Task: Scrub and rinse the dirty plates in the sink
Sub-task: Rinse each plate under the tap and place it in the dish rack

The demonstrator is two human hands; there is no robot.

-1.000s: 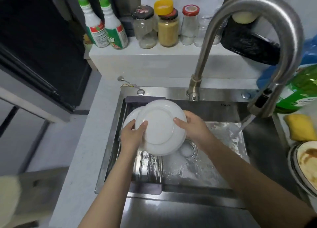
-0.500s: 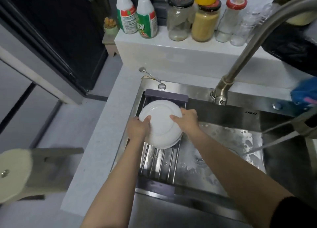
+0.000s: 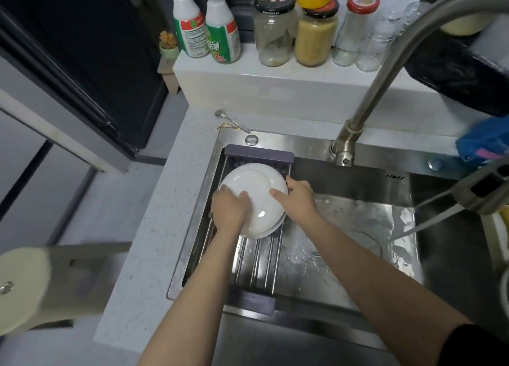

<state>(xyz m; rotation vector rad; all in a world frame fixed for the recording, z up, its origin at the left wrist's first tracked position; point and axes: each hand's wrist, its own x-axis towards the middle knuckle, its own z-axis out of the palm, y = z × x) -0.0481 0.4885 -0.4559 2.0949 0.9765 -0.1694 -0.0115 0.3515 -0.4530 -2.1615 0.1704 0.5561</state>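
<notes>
Steel sink [image 3: 358, 170] and grey counter [image 3: 154, 228] fill the view, with water running from the tap [image 3: 385, 71] at the right. A white plate [image 3: 256, 200] is held upside down, tilted, over the rack [image 3: 259, 258] at the sink's left end. It is gripped at opposite rims: left hand [image 3: 230, 210] on the near-left edge, right hand [image 3: 298, 200] on the right, fingers curled around it. Another plate seems to lie beneath.

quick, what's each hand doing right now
Left hand: holds the white plate at its left edge.
Right hand: holds the same plate at its right edge.
</notes>
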